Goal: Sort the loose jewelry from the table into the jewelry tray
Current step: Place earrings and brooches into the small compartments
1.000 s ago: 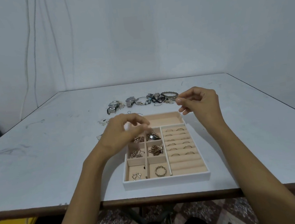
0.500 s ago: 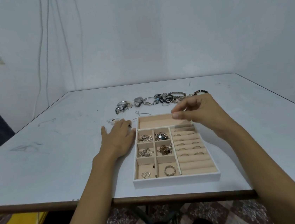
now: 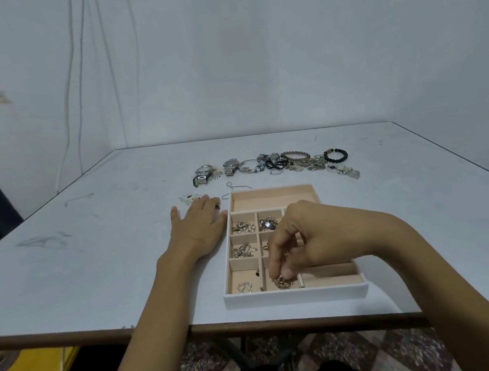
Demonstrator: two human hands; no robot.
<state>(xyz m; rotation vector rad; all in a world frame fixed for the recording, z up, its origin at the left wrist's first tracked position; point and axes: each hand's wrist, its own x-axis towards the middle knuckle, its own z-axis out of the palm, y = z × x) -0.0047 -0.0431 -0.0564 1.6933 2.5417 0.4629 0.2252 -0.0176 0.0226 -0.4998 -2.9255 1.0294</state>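
The right hand [image 3: 301,240] pinches a gold chain ring [image 3: 283,282] in the jewelry tray [image 3: 295,295] (near middle compartment); the left hand [image 3: 199,224] lies flat, released, on the tabletop [image 3: 93,263] beside it. Loose jewelry [image 3: 274,163] sits beyond the tray.

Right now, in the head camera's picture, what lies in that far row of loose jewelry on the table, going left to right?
Silver watch → second silver watch → silver bangle → tangled cluster with black cords → beaded bangle → black bead bracelet.
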